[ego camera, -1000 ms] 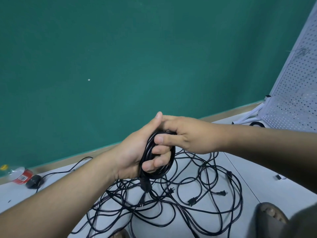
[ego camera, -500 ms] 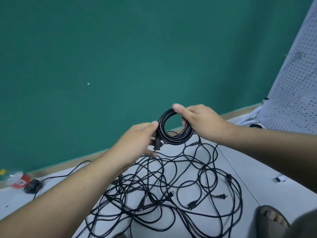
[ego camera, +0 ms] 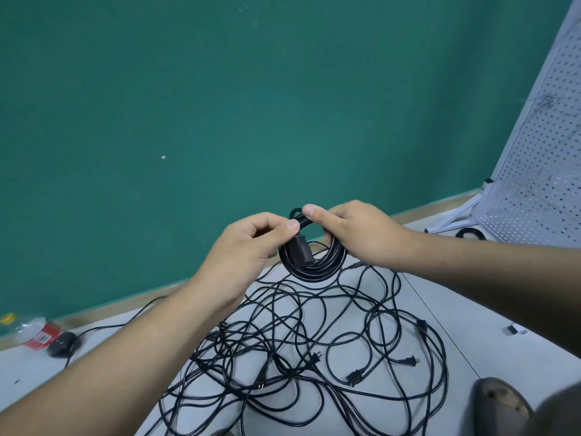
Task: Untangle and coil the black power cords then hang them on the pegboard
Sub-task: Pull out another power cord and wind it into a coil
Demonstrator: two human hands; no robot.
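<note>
Gripping 1 coiled power cord (ego camera: pixel 314 272) above the tangled cords (ego camera: pixel 314 357), our left hand (ego camera: pixel 248 247) pinches it by the plug (ego camera: pixel 302 251). Our right hand (ego camera: pixel 355 234) curls its fingers round the same cord.

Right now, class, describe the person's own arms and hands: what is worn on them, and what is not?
The left hand and right hand are bare: no gloves, no rings visible. The left forearm and right forearm show no sleeve, watch or band. Thumbnails are short.

Bare forearms, left hand (ego camera: pixel 248 247), right hand (ego camera: pixel 358 234), short nails, dark slipper (ego camera: pixel 500 401), dark grey garment (ego camera: pixel 562 413)
</note>
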